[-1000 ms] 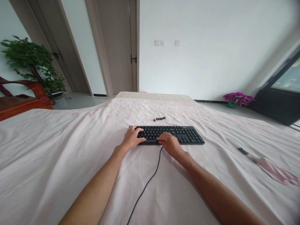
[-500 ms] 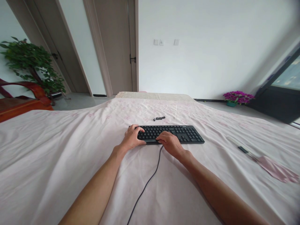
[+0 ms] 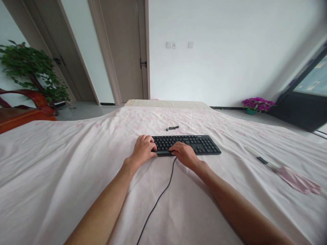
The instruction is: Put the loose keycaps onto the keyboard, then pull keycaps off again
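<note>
A black keyboard [image 3: 201, 146] lies flat on a pale pink floral cloth [image 3: 163, 207]. Around its left end my left hand [image 3: 143, 149] is closed, fingers over the top and thumb along the front edge. My right hand [image 3: 184, 153] rests at the middle of the front edge, its fingers bent and pressed together on the bottom key row. Whether a small part sits under those fingertips is hidden. Behind the keyboard lie several loose black keycaps [image 3: 172, 128] in a short row. A black cable [image 3: 157, 199] runs from the keyboard toward me.
On the right lies a slim tool with a black grip [image 3: 262, 160], beside a piece of pink fabric [image 3: 297, 180]. A wooden chair [image 3: 33, 102] and leafy plant [image 3: 30, 64] stand at the left. Purple flowers [image 3: 258, 103] sit on the floor by the wall.
My left hand has drawn its fingers closer together and back toward the keyboard's left end. My right hand stays at the front edge. The view has shifted slightly.
</note>
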The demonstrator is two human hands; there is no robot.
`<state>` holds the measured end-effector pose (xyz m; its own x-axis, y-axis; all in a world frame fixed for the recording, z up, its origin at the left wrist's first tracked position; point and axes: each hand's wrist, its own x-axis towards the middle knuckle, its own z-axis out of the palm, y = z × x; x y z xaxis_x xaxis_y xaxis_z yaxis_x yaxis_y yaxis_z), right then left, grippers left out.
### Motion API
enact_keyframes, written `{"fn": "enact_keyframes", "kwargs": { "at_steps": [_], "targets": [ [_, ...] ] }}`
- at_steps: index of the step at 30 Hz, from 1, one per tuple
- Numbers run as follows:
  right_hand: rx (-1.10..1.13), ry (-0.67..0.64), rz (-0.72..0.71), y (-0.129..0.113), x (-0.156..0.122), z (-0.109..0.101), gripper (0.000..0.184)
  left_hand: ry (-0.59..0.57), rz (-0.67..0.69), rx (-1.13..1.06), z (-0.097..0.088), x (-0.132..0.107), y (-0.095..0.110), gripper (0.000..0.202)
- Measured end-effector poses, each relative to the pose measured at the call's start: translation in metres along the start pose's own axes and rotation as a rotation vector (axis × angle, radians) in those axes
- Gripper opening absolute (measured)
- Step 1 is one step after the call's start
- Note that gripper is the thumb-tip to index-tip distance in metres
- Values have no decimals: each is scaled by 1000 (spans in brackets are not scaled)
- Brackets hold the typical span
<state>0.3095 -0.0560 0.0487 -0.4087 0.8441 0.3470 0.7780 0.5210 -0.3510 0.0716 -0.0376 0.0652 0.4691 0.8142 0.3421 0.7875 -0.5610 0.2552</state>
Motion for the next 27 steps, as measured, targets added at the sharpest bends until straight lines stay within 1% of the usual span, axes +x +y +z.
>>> {"fn": "enact_keyframes", "kwargs": {
  "at_steps": [6,12,19,23,27],
  "targets": [
    [28,-10,-46,4,0,0,22,-5,36,32,-1,0,1,9],
    [60,15,-28,7,0,4,20,5,68,59,0,0,-1,8],
    [45,34,-29,5,-2,4,20,37,129,86,-1,1,-2,7],
    [37,33,-33,4,-2,5,21,54,127,78,-1,1,-2,6],
    [49,42,-51,5,-1,5,21,73,90,47,3,0,-4,8]
  ]
}}
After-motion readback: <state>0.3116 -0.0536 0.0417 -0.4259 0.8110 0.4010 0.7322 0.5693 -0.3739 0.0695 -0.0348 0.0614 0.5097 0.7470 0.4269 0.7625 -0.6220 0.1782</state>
